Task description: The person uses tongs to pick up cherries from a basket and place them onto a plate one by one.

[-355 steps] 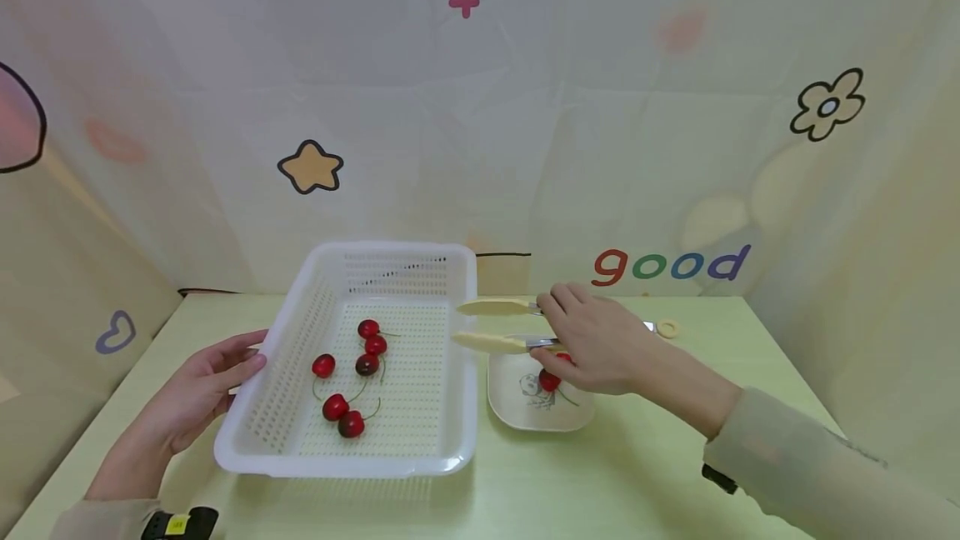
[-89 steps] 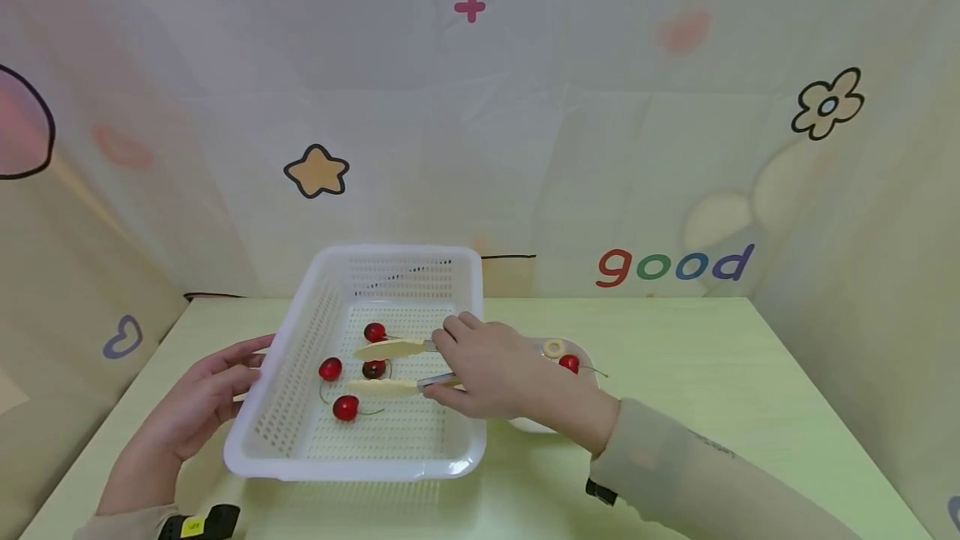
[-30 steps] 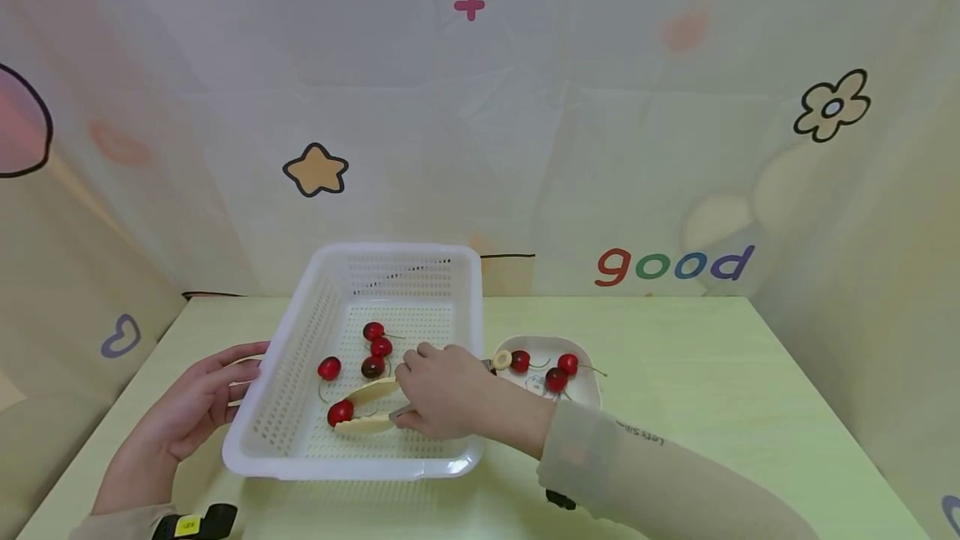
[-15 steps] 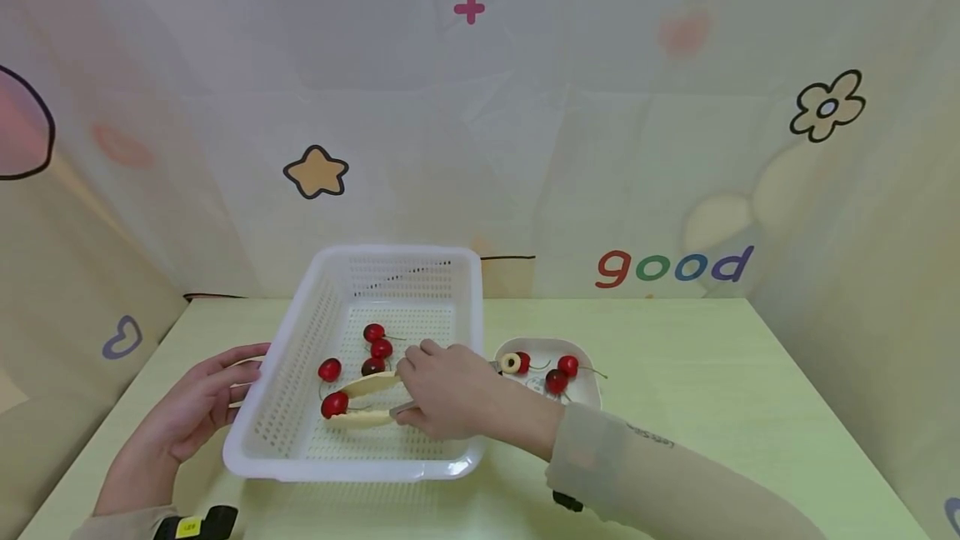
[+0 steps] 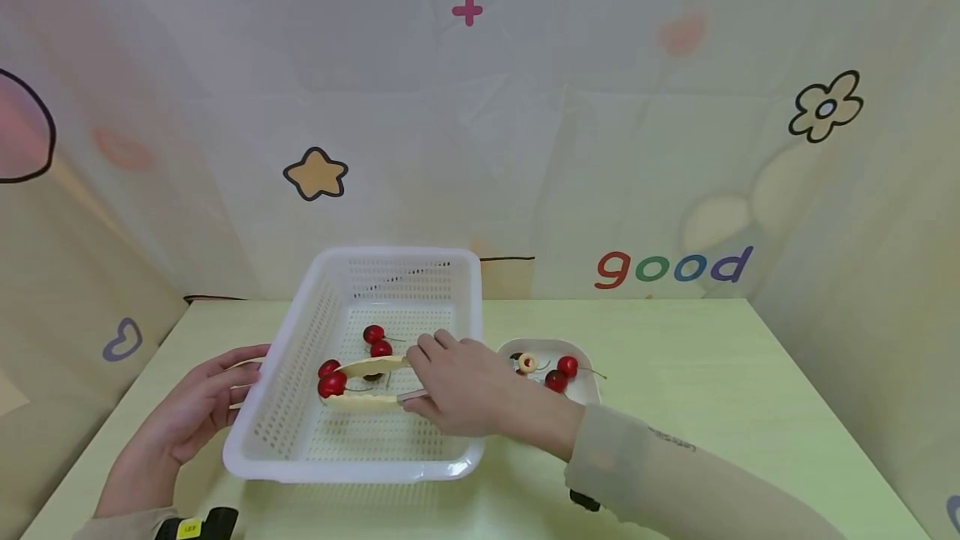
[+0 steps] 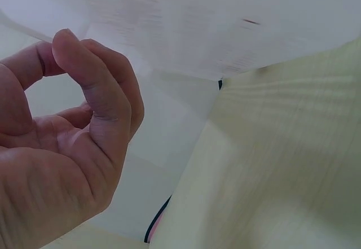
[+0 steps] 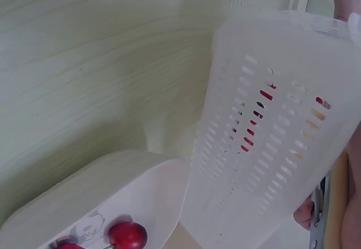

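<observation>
My right hand [image 5: 468, 386] grips tongs [image 5: 367, 403] with cream scalloped tips and metal arms. Between the tips is a red cherry [image 5: 332, 385], overlapping another cherry [image 5: 328, 367] in the head view. They are over the white perforated basket [image 5: 442, 468], where more cherries [image 5: 373, 334] lie, one partly behind the upper tip. At the basket's left rim, my left hand [image 5: 202, 402] holds the edge with curled fingers; the left wrist view shows these fingers [image 6: 107, 91] beside the basket wall. The tongs' ring end [image 5: 528, 362] hangs over a small white dish [image 5: 587, 397].
Three cherries [image 5: 567, 367] with stems are in the dish, which stands right against the basket's right side and bears a panda print [image 7: 90, 226]. Pale wood-grain table [image 5: 675, 407] extends to the right. A printed cloth [image 5: 525, 148] hangs behind.
Over the last second the tongs close on the near cherry and shift it back and slightly left. Earlier the tongs were by the dish; the dish has gained a cherry since. My left hand stays put.
</observation>
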Demonstrator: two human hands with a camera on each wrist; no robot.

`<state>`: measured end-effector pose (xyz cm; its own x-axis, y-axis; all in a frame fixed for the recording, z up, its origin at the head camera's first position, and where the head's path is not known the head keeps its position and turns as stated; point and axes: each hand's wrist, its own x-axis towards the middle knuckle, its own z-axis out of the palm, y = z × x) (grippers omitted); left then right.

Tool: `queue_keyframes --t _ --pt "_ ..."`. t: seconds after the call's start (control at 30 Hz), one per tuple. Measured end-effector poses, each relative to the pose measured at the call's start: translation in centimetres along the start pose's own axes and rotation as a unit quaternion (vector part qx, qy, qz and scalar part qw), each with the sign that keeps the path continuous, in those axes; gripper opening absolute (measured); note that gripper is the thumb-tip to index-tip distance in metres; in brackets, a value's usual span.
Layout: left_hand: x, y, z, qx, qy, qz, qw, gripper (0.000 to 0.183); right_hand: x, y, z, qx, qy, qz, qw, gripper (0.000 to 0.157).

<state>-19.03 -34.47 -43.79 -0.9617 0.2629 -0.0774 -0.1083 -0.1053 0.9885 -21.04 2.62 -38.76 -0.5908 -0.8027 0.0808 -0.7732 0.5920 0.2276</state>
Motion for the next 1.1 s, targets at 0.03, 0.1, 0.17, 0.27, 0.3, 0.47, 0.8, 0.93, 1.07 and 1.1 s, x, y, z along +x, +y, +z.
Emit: queue_keyframes --t 0.03,0.1,0.17,0.27,0.3,0.47,0.8,0.93,1.07,1.1 --pt "0.0 0.0 0.0 0.000 -0.001 0.000 1.0000 0.029 -0.1 0.1 0.0 0.001 0.002 0.000 1.000 0.052" --pt "0.0 0.1 0.1 -0.001 -0.003 0.000 1.0000 0.029 -0.3 0.3 -0.1 0.000 0.008 0.001 1.000 0.052" --pt "0.0 0.1 0.1 -0.002 -0.004 -0.001 1.0000 0.029 -0.7 0.5 -0.3 -0.004 0.014 0.002 1.000 0.052" --pt "0.1 0.1 0.1 0.000 -0.004 0.000 1.0000 0.029 -1.2 0.8 -0.7 -0.007 0.026 0.006 1.000 0.052" --pt "0.1 0.1 0.1 0.000 -0.003 0.000 1.0000 0.029 -1.5 1.0 -0.8 -0.006 0.030 0.007 1.000 0.052" --pt "0.1 0.1 0.1 0.000 0.003 -0.003 1.0000 0.028 -2.5 2.0 -1.0 0.010 0.053 0.016 0.998 0.050" --pt "0.1 0.3 0.0 0.017 0.006 0.000 0.9998 0.027 -5.0 5.2 -1.3 0.072 0.112 0.052 0.990 0.051" --pt "0.0 0.3 0.0 0.025 -0.001 0.005 0.9997 0.029 -6.2 6.2 -1.2 0.106 0.120 0.082 0.984 0.046" --pt "0.1 0.2 0.2 0.027 -0.001 -0.002 0.9996 0.027 -7.6 7.3 -1.2 0.118 0.119 0.125 0.978 0.045" --pt "0.2 0.2 0.2 0.028 0.003 -0.004 0.9996 0.027 -7.9 7.5 -1.2 0.118 0.118 0.135 0.977 0.045"
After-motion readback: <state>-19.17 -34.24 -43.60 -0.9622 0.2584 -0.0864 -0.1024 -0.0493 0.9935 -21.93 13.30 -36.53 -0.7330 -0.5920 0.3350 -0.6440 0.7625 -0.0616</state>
